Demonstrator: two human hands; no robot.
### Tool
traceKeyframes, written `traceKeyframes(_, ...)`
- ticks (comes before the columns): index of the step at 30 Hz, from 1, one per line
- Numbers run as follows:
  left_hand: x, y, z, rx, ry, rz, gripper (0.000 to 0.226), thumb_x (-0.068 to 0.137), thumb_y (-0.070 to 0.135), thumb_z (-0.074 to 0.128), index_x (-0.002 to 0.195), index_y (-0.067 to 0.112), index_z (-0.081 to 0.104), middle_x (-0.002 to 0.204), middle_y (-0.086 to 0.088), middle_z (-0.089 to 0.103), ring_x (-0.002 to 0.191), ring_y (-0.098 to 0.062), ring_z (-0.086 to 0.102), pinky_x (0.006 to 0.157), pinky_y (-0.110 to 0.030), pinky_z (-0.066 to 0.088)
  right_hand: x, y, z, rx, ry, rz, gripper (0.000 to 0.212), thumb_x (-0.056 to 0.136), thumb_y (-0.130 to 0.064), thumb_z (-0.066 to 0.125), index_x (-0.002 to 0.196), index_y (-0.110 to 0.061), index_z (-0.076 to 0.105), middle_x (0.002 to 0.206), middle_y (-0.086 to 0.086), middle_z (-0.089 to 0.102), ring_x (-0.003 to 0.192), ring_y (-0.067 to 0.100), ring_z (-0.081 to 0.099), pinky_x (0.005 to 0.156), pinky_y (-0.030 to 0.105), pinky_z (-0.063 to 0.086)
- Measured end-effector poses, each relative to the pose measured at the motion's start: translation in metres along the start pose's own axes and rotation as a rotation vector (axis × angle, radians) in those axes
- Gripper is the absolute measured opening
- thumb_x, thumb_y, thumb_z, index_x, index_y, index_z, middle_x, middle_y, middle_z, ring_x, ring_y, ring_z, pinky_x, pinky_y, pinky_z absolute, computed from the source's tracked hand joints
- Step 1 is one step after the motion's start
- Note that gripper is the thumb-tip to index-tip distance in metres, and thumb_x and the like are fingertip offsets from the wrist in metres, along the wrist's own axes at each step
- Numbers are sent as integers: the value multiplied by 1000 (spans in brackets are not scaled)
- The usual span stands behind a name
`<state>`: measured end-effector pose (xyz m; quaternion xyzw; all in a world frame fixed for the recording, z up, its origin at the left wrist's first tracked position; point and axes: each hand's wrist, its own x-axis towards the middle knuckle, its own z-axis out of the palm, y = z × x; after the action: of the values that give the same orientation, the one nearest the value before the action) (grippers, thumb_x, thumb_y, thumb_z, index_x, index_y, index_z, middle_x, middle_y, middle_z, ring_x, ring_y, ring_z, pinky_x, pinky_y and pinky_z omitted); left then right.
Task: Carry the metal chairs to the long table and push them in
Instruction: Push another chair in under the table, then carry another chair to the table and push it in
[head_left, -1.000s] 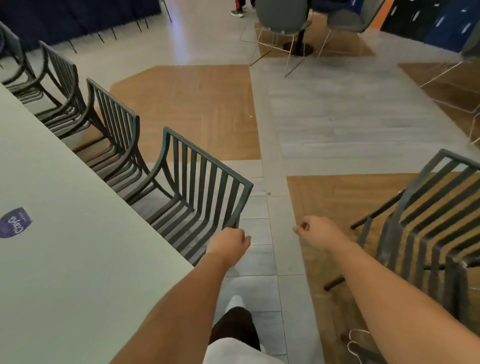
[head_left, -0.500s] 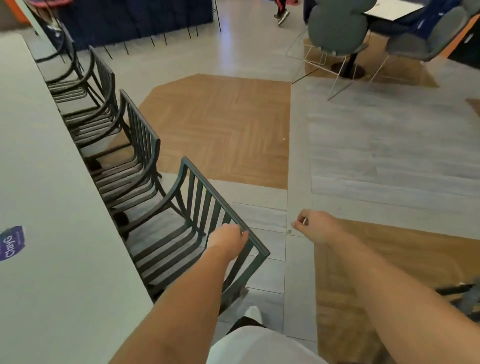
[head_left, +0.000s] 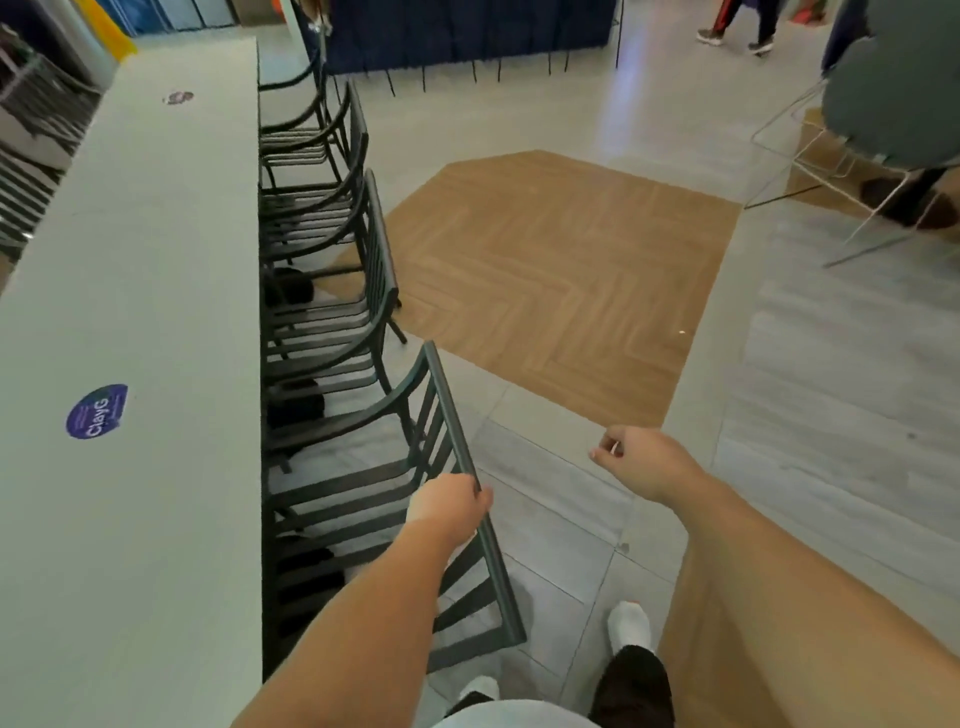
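A dark green slatted metal chair stands at the near end of the long pale table, its seat partly under the table edge. My left hand is closed around the top rail of its backrest. My right hand hangs in the air to the right of the chair, fingers curled loosely and holding nothing. Further along the same side of the table, three more metal chairs stand in a row with their seats under the table.
Round purple stickers lie on the tabletop. A grey shell chair with wire legs stands at the far right. A person's legs walk at the top. My feet are on grey tiles beside a wooden floor patch.
The view has turned left along the table. The chair in my left hand has moved closer to the table, now lined up with the row. The loose chair at the right has left the view.
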<state>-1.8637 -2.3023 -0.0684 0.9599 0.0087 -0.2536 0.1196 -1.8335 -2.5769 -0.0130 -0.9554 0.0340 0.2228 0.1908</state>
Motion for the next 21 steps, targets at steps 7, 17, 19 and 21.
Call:
traceKeyframes(7, 17, 52, 6, -61, 26, -244, 38, 106, 45, 36, 122, 20, 61, 106, -7, 65, 94, -28, 65, 82, -43, 57, 91, 21, -33, -157, -190, -235, 29, 101, -48, 55, 104, -20, 65, 97, 1, 69, 95, 22, 61, 83, 38, 54)
traceKeyframes(17, 17, 87, 16, -346, 210, -661, 57, 97, 68, 36, 125, 23, 56, 105, 3, 57, 91, -19, 62, 78, -38, 55, 183, -25, -66, -371, -353, -564, 32, 101, -49, 53, 104, -20, 66, 99, 4, 71, 94, 25, 63, 81, 39, 55)
traceKeyframes(19, 18, 79, 14, -380, 230, -717, 52, 98, 68, 39, 121, 25, 57, 98, 6, 55, 85, -13, 59, 73, -33, 54, 195, -47, -63, -364, -376, -623, 32, 100, -51, 54, 103, -22, 66, 97, 2, 70, 90, 22, 63, 78, 37, 54)
traceKeyframes(21, 20, 71, 12, -402, 232, -745, 51, 98, 67, 39, 120, 26, 58, 97, 8, 55, 84, -11, 58, 71, -30, 52, 206, -71, -57, -369, -398, -673, 31, 99, -53, 56, 102, -24, 66, 96, -1, 69, 87, 19, 63, 76, 37, 53)
